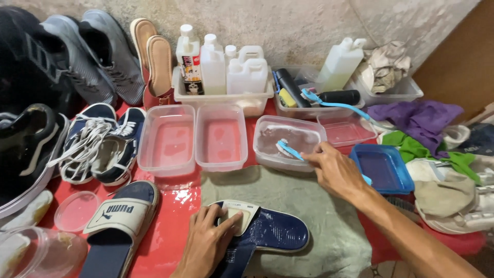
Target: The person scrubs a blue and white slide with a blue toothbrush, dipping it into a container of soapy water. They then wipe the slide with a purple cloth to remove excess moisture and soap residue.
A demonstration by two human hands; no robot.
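- Here, navy slide sandal lies on the grey-green cloth at bottom centre, strap end toward the person; cloth under it likely catches drips.
- Left hand presses down on the sandal's pale strap, fingers curled over it, pinning the sandal so it won't slide.
- Right hand is closed around a blue-handled brush, bristle end dipped into the clear tub of cloudy liquid just beyond the cloth, apparently loading the bristles.
- Two more clear tubs with shallow water sit side by side left of that one, near reach.
- Blue tray just right of the right hand.
- Matching slide sandal lies left of the cloth on the red table cover, apart from the one in hand.
- White bottles in a bin stand against the back wall, out of the working area.
- Sneakers grouped far left; rags heaped right.
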